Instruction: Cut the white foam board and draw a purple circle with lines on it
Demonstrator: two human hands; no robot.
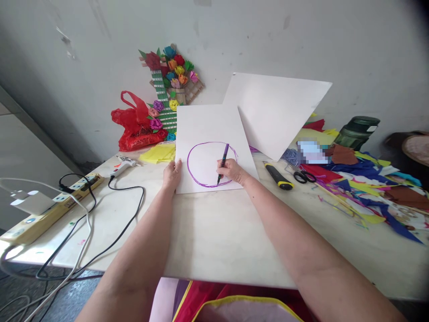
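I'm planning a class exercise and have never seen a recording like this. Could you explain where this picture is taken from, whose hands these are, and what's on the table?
There is no machine: these are a person's bare hands, seen by a camera worn on their head. The right hand holds a marker, tip down at a purple circle on the nearer white sheet. The left hand is at that sheet's left edge. Also on the table are a utility knife, scissors, a power strip and coloured scraps.
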